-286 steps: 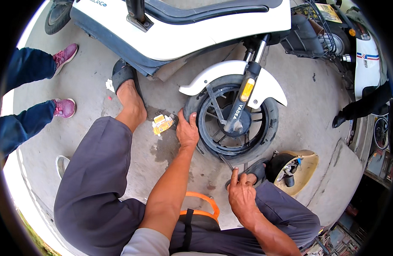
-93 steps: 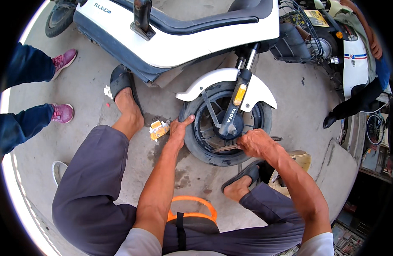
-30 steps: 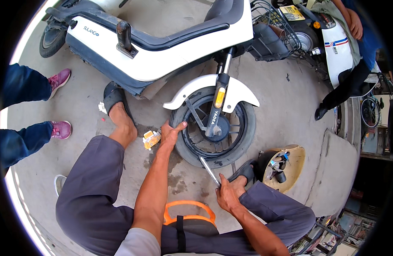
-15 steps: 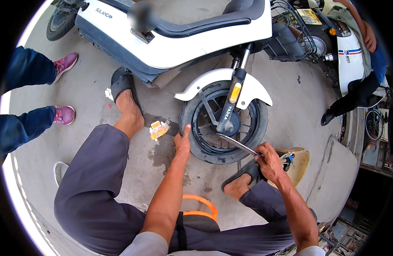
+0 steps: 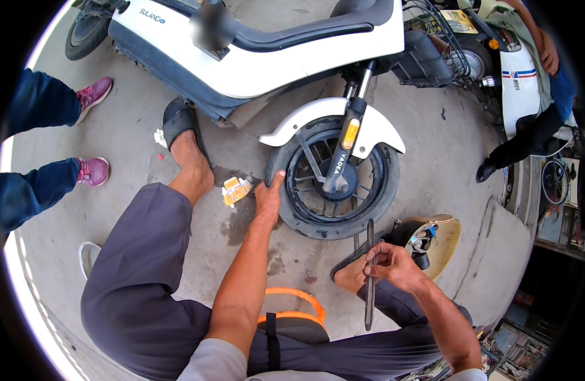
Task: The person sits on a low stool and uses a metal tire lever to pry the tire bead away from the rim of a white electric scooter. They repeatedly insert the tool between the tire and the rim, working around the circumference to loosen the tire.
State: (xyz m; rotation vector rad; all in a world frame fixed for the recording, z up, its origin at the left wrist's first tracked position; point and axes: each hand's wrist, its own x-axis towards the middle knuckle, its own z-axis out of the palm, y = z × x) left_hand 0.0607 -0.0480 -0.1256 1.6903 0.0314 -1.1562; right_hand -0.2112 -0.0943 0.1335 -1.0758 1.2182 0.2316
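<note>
Biggest thing here is the white scooter [image 5: 261, 73] stretched across the far side, dark trim along its lower edge. A second white scooter [image 5: 520, 95] is parked at the far right, with somebody in dark trousers beside it. Over on the left there's a person's blue jeans [image 5: 41, 101] and a pair of pink shoes [image 5: 93, 171].

The front wheel [image 5: 292, 219] is smack in the middle, under a white mudguard [image 5: 308, 119], with black tyre and spokes facing the camera. To the right of it sits a cream tub [image 5: 450, 251] with tools inside, and on the near side an orange handle [image 5: 302, 292] pokes up between the sitter's legs.

Left hand [image 5: 268, 198] is on the left edge of the tyre, thumb lying against the sidewall; the other fingers are partly hidden, so I can't tell how tight they are. Right hand [image 5: 394, 265] is pinching a flat metal bar [image 5: 370, 295] around its middle, thumb and fingers closed on it. The bar's far end overlaps the tyre's near edge from this angle, can't tell if they touch.

Smaller stuff: a crumpled yellow carton [image 5: 234, 190] just left of the left hand, and a tiny red scrap [image 5: 160, 156] farther left.
</note>
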